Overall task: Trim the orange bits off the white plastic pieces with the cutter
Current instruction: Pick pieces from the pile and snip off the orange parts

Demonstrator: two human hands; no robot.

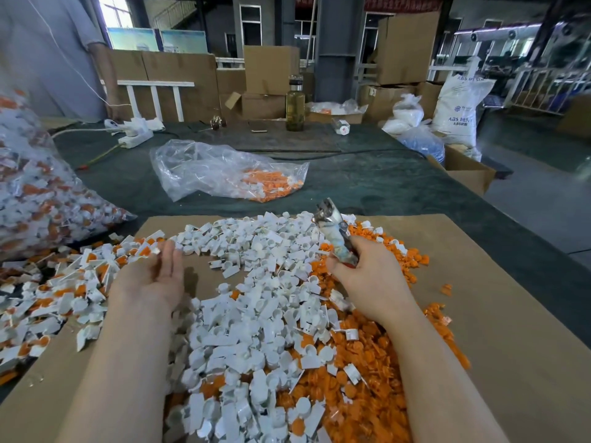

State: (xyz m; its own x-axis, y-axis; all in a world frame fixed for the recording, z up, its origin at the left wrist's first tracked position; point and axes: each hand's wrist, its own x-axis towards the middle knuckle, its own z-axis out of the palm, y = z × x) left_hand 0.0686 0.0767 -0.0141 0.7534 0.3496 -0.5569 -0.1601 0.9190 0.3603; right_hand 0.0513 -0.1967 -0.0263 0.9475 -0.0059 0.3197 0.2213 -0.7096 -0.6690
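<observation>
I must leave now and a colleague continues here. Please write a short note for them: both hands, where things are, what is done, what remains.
Left hand: open, palm up, holding nothing, over the untrimmed pieces at the left.
Right hand: grips the cutter, tip pointing up.
Done: trimmed white pieces heaped in the middle of the cardboard sheet, cut orange bits at the right.
Left: that untrimmed pile and the full bag behind it.

We see our two bare arms, left hand (153,276) and right hand (367,276), with no sleeves, gloves or rings.
</observation>
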